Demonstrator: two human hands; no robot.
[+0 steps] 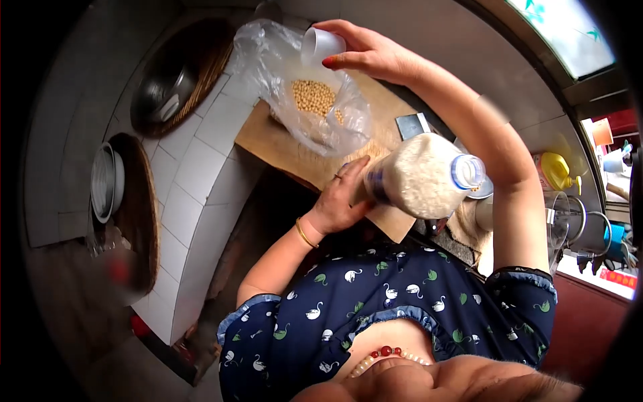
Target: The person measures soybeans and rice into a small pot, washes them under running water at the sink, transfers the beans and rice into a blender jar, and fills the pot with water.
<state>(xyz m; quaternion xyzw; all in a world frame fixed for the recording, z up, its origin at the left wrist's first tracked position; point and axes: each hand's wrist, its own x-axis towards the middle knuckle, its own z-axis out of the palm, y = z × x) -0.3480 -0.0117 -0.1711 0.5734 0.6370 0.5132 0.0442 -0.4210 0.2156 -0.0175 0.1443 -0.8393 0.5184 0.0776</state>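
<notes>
In our right hand (339,45), gripped: white plastic cup (318,45), likely light; in left hand (338,201), clasped: clear grain-filled plastic bottle (418,177), heavy-looking, best held low.

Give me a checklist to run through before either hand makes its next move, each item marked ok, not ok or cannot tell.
1. Right hand holding the plastic cup: ok, pinched between thumb and fingers.
2. Left hand at the rice-filled plastic bottle: ok, set against its lower part.
3. Cap on the bottle mouth: not ok, it is uncovered.
4. Soybeans in the clear plastic bag: ok, a heap shows.
5. Cup contents: cannot tell, its inside is not clearly visible.
6. Bottle base fully on the brown board: cannot tell, its underside is hidden.
</notes>
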